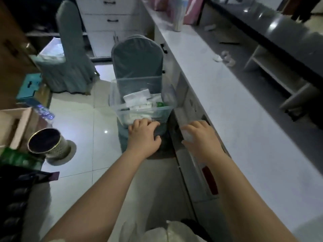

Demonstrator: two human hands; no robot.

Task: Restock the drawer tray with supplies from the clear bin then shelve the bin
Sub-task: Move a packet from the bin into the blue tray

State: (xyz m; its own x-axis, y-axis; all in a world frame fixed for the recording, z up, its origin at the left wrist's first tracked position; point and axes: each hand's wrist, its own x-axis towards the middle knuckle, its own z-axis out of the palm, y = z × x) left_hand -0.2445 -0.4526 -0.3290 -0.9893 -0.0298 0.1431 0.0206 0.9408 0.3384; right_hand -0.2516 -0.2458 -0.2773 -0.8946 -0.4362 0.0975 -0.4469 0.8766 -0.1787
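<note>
Bin [143, 109]: on a chair [138, 56] seat, still full of packets, not shelved
Left hand [142, 135]: fingers curled over the bin's near rim, gripping it
Right hand [201, 137]: over the open drawer [185, 119], fingers closed on a small pale item
Progress: restocking looks under way; shelving remains

bin [120, 109] on chair [137, 56], drawer [195, 165] right

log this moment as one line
left hand on clear bin near rim | right hand holding small pale item over open drawer | bin on chair
</note>
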